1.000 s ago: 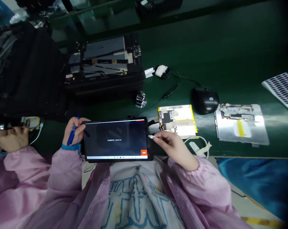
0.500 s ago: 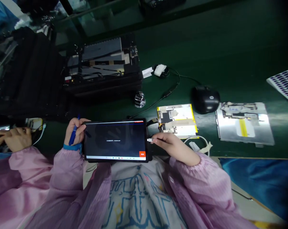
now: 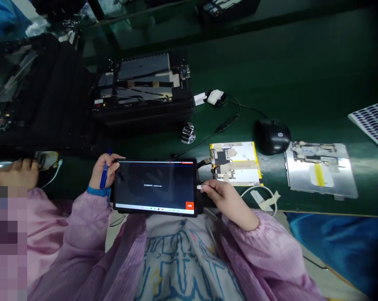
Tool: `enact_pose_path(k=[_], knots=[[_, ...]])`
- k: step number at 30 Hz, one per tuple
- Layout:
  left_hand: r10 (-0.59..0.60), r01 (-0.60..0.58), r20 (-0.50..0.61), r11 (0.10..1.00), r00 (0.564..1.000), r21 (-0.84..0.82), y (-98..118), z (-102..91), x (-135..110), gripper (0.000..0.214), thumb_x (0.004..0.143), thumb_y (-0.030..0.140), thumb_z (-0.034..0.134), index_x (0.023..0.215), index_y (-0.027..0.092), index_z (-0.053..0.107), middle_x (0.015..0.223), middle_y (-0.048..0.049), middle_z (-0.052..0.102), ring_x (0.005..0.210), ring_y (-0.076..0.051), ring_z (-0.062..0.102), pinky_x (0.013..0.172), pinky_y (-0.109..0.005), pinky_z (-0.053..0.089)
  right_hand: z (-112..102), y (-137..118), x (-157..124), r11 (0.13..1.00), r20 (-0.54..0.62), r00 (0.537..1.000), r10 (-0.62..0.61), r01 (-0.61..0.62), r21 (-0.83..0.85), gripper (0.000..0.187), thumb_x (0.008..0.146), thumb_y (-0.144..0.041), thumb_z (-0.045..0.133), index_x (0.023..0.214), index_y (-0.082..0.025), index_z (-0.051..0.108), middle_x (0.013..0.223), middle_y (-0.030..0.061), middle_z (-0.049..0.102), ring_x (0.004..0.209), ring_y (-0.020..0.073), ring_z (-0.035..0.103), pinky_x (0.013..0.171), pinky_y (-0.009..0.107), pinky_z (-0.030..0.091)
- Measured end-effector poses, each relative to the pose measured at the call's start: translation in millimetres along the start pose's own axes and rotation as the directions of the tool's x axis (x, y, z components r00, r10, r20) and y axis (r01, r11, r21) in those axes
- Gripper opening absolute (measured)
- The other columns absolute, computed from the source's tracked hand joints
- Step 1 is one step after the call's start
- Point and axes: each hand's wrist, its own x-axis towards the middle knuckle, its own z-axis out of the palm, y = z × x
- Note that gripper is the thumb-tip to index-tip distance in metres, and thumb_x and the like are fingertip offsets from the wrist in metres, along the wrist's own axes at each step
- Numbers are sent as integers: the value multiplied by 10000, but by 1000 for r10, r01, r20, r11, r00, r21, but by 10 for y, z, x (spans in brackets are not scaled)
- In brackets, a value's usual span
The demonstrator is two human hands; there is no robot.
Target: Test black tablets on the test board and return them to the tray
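Observation:
A black-framed tablet (image 3: 154, 186) lies in front of me, its dark screen showing a small line of text and an orange button at the lower right. My left hand (image 3: 105, 173) is shut around a blue pen (image 3: 105, 176) and rests against the tablet's left edge. My right hand (image 3: 226, 200) pinches a white cable plug (image 3: 200, 187) at the tablet's right edge. The plug's tip is at that edge, but I cannot see the port. A bundled white cable (image 3: 258, 196) lies just beyond my right hand.
On the green mat (image 3: 302, 75) are an opened device in a black frame (image 3: 141, 83), a tally counter (image 3: 188, 133), a black HP mouse (image 3: 272, 136), a yellow-edged board (image 3: 234, 163) and a metal panel (image 3: 317, 169). A co-worker's hand (image 3: 16, 171) is at far left.
The whole view has shifted slightly, with the tablet now lower and further right. My hands stay at the tablet's edges, still holding the pen and the plug.

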Motion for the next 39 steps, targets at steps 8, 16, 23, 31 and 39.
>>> enact_pose_path(k=[8,16,23,31,39], knots=[[43,-43,10,999,999,-24,2,21,-23,452,614,234,825,633,171,378,811,-21,689,733,-133,645,673,-233,535,119,-8,-28,998,-121,992,33,-26,63,472,852,-615,405,640,-202,487,486,-28,384,460,115,319,453,255,250],[72,-72,8,996,997,-53,1,16,-13,442,618,242,823,617,172,386,803,-45,702,687,-137,641,645,-233,533,106,-68,-21,998,-152,988,-24,15,-64,394,870,-510,397,661,-199,519,498,-13,451,480,133,413,479,257,303],[-51,49,-9,987,999,-152,144,61,-84,439,615,231,812,640,181,376,817,-60,722,692,-181,668,600,-255,525,-11,-95,-83,957,-38,987,-157,142,-254,294,904,-415,460,834,-189,635,701,49,676,592,180,619,557,292,465],[-191,170,-58,953,980,-250,209,127,-208,446,608,215,798,659,191,356,820,-62,727,803,-263,691,682,-351,554,140,6,-129,690,-94,788,-608,467,-553,192,944,-253,468,1045,-182,615,983,101,681,901,212,665,788,347,566],[-191,157,-78,936,979,-314,169,152,-254,450,623,211,793,681,194,348,813,-45,723,797,-247,691,646,-319,547,60,61,-93,409,120,726,-678,507,-759,252,987,-292,381,1036,-164,593,837,84,672,652,171,634,570,292,505]])
